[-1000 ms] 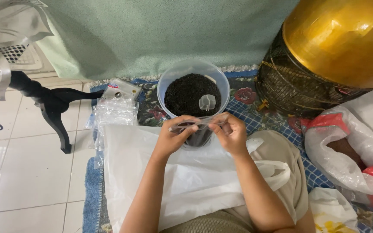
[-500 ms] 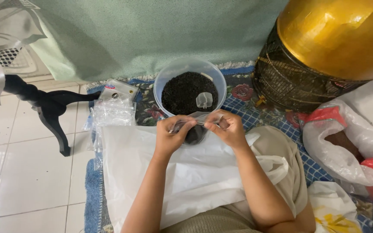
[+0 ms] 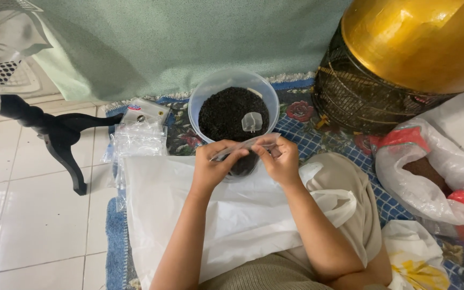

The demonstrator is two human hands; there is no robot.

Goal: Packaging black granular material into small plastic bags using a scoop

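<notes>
Pale green cloth (image 3: 189,43) hangs as the backdrop, above a white tiled floor (image 3: 28,215) on the left and a blue patterned mat (image 3: 307,137) with red flowers where the person sits. Largest of the things is a gold, shiny dome (image 3: 420,37) at the upper right, sitting on a dark wire cage (image 3: 361,102). Across the person's lap lies a big white plastic bag (image 3: 189,215), spread flat. At the right edge rests a clear sack (image 3: 430,182) with a red band, holding something brown. On the left, the black curved foot of a stand (image 3: 60,139) rests on the tiles, and just beside the mat's edge is a heap of small clear bags (image 3: 135,139).

Between the knees and the cloth stands a round translucent tub (image 3: 233,115), filled nearly to the rim with black, crumbly granules (image 3: 226,115); a little clear scoop (image 3: 251,122) lies on top of them.

Smallest is the pouch (image 3: 243,157): a small clear plastic bag, its lower part dark with the same black grains, held just in front of the tub and over the white bag. The left hand (image 3: 213,169) pinches its top edge between thumb and fingers at one end, and the right hand (image 3: 281,161) pinches the other end likewise (the strip between them looks pulled flat and pale). Both hands are close together, fingers curled in, forearms resting over the lap.
</notes>
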